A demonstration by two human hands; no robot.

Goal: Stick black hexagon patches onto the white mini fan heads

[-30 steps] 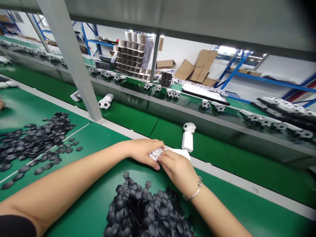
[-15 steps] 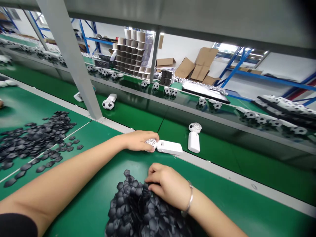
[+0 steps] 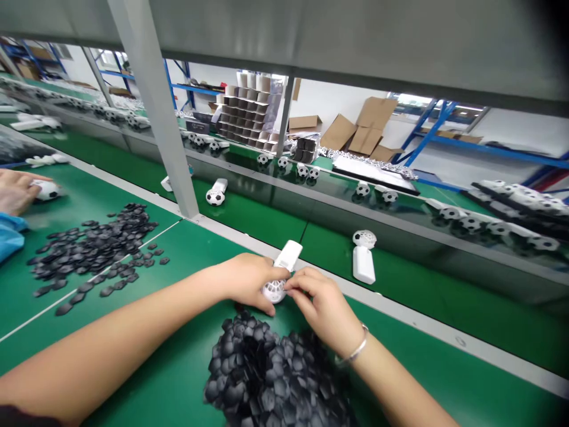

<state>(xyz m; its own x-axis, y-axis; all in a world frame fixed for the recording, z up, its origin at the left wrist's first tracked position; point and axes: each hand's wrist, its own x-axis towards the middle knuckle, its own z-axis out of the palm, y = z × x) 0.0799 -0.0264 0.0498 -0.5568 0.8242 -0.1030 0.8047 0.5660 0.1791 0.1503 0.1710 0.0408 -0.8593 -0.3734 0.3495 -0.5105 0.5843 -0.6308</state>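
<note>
My left hand is closed around the ball end of a white football-shaped gadget, whose flat handle points up and away from me. Its ball shows a white lattice of open cells. Pinched together, the fingers of my right hand touch the right side of that ball; whatever is between the fingertips is hidden. A heap of black pentagon pieces lies on the green table just below both hands. Beyond the table edge, a similar gadget with a partly black-patched ball rests on the green belt.
Another person's hand holds a football-patterned ball at the left. More black pieces are spread on the table there. A grey post rises from the metal rail. Another football gadget lies on the belt.
The gadget has turned from lying sideways to handle pointing away, and come nearer me in my left hand. My right hand has gone from the black heap up to the ball.
</note>
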